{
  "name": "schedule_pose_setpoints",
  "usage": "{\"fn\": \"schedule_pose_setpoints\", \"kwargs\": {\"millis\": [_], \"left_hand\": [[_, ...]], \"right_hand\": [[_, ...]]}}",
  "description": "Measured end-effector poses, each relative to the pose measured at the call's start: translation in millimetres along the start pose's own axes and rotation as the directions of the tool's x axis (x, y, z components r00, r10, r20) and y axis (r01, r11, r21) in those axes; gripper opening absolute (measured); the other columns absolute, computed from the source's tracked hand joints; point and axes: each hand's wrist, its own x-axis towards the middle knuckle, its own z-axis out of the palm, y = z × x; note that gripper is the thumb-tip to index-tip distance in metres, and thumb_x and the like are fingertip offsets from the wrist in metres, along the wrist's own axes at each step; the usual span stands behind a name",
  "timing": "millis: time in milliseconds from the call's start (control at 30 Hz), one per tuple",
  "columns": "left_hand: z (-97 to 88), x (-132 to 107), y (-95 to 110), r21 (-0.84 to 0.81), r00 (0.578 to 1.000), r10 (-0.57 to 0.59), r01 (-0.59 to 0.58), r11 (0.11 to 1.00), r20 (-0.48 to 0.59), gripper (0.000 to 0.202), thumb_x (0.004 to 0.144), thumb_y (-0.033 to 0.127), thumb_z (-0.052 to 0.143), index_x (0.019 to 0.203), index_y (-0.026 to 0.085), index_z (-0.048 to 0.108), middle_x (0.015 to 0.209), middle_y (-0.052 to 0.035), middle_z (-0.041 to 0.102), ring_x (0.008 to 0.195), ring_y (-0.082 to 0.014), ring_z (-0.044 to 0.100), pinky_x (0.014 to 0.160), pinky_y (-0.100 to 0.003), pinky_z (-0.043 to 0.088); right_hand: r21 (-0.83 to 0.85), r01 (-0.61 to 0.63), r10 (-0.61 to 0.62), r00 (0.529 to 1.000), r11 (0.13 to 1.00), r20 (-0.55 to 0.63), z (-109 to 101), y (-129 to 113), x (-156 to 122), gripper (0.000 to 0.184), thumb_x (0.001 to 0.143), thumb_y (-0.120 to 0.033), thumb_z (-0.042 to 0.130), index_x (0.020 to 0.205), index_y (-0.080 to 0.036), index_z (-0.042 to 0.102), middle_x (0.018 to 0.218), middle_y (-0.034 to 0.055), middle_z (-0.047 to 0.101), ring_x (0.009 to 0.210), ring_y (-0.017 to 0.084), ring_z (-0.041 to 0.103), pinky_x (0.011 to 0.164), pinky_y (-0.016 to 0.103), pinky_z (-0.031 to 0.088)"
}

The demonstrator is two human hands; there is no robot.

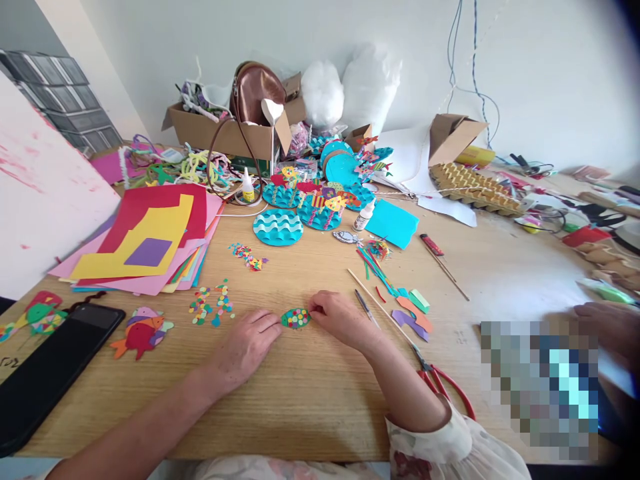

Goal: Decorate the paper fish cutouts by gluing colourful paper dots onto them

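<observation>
A small green paper fish (295,318) covered with coloured dots lies flat on the wooden table (310,393). My left hand (245,347) rests palm down just left of it, fingers stretched out and fingertips touching its left end. My right hand (337,317) is at the fish's right end, fingers curled and pinched against its edge. Loose coloured paper dots (213,305) lie scattered to the left of my hands.
A black phone (50,367) and a red paper fish (143,331) lie at left, below a stack of coloured paper (150,240). Red scissors (440,383), sticks and paper scraps (410,310) sit right. Blue wave discs (278,227), glue bottles and boxes crowd the back. Another person's hand (607,320) is far right.
</observation>
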Motion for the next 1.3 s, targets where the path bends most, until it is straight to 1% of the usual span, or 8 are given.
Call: {"fn": "schedule_pose_setpoints", "kwargs": {"millis": [133, 267, 367, 500, 633, 867, 1067, 1300], "left_hand": [[-0.1, -1, 0, -0.007, 1.000, 0.007, -0.007, 1.000, -0.004, 0.023, 0.086, 0.009, 0.038, 0.099, 0.014, 0.058, 0.099, -0.0066, 0.060, 0.095, -0.0186, 0.051, 0.085, -0.035, 0.046], [3.2, -2, -2, -0.010, 1.000, 0.001, -0.001, 1.000, -0.010, 0.024, 0.087, 0.010, 0.038, 0.100, 0.015, 0.057, 0.100, -0.0062, 0.060, 0.096, -0.0187, 0.051, 0.085, -0.035, 0.045], [4.2, -2, -2, -0.003, 1.000, 0.009, -0.009, 1.000, -0.013, 0.024, 0.087, 0.010, 0.038, 0.099, 0.014, 0.057, 0.100, -0.0060, 0.060, 0.096, -0.0189, 0.051, 0.085, -0.035, 0.045], [2.9, -2, -1, 0.005, 1.000, -0.001, 0.001, 1.000, 0.004, 0.022, 0.087, 0.010, 0.039, 0.098, 0.013, 0.057, 0.100, -0.0061, 0.059, 0.095, -0.0192, 0.051, 0.085, -0.035, 0.045], [2.2, -3, -1, 0.006, 1.000, 0.007, -0.007, 1.000, 0.004, 0.021, 0.087, 0.010, 0.040, 0.100, 0.013, 0.057, 0.101, -0.0063, 0.059, 0.096, -0.0199, 0.050, 0.086, -0.036, 0.045], [0.1, -1, 0, 0.014, 1.000, 0.002, -0.002, 1.000, 0.011, 0.023, 0.087, 0.009, 0.038, 0.099, 0.012, 0.057, 0.100, -0.0064, 0.059, 0.095, -0.0198, 0.051, 0.084, -0.035, 0.046], [1.3, -2, 0, 0.011, 1.000, 0.012, -0.012, 1.000, -0.003, 0.023, 0.088, 0.011, 0.037, 0.098, 0.012, 0.057, 0.099, -0.0058, 0.059, 0.094, -0.0195, 0.051, 0.084, -0.036, 0.046], [2.5, -1, -1, 0.023, 1.000, 0.007, -0.007, 1.000, -0.008, 0.024, 0.089, 0.011, 0.036, 0.096, 0.012, 0.058, 0.098, -0.0060, 0.059, 0.093, -0.0190, 0.051, 0.084, -0.035, 0.046]], "right_hand": [[-0.002, 0.000, 0.000, 1.000, 1.000, 0.015, 0, 0, 0, 0.018, 0.072, -0.007, 0.047, 0.071, -0.016, 0.063, 0.075, 0.0028, 0.061, 0.068, 0.011, 0.051, 0.060, 0.020, 0.032], [0.021, 0.011, -0.010, 1.000, 1.000, -0.015, -2, 1, 0, 0.016, 0.074, -0.009, 0.049, 0.073, -0.015, 0.064, 0.074, 0.0023, 0.061, 0.066, 0.011, 0.050, 0.059, 0.019, 0.032], [0.023, 0.013, -0.013, 1.000, 1.000, -0.011, -1, 0, 0, 0.016, 0.073, -0.009, 0.049, 0.073, -0.015, 0.064, 0.073, 0.0024, 0.062, 0.066, 0.011, 0.050, 0.059, 0.020, 0.032], [0.009, 0.002, -0.003, 1.000, 1.000, 0.008, -2, -2, -1, 0.018, 0.072, -0.007, 0.048, 0.071, -0.015, 0.064, 0.074, 0.0030, 0.063, 0.067, 0.011, 0.052, 0.059, 0.020, 0.033], [0.019, -0.006, 0.006, 1.000, 1.000, -0.013, -3, -3, -1, 0.016, 0.074, -0.010, 0.050, 0.074, -0.015, 0.065, 0.075, 0.0032, 0.063, 0.066, 0.011, 0.052, 0.059, 0.020, 0.033], [0.023, 0.001, -0.001, 1.000, 1.000, -0.002, 1, 1, 0, 0.019, 0.072, -0.009, 0.048, 0.071, -0.015, 0.065, 0.075, 0.0033, 0.064, 0.067, 0.011, 0.053, 0.059, 0.020, 0.034], [0.068, -0.021, 0.026, 0.997, 0.997, -0.072, -2, 7, 0, 0.017, 0.073, -0.011, 0.050, 0.077, -0.015, 0.066, 0.078, 0.0033, 0.065, 0.068, 0.011, 0.054, 0.060, 0.020, 0.035], [0.073, 0.014, -0.012, 1.000, 0.997, -0.026, 7, 6, 1, 0.020, 0.072, -0.010, 0.048, 0.075, -0.016, 0.067, 0.076, 0.0026, 0.065, 0.068, 0.011, 0.054, 0.061, 0.020, 0.035]]}}
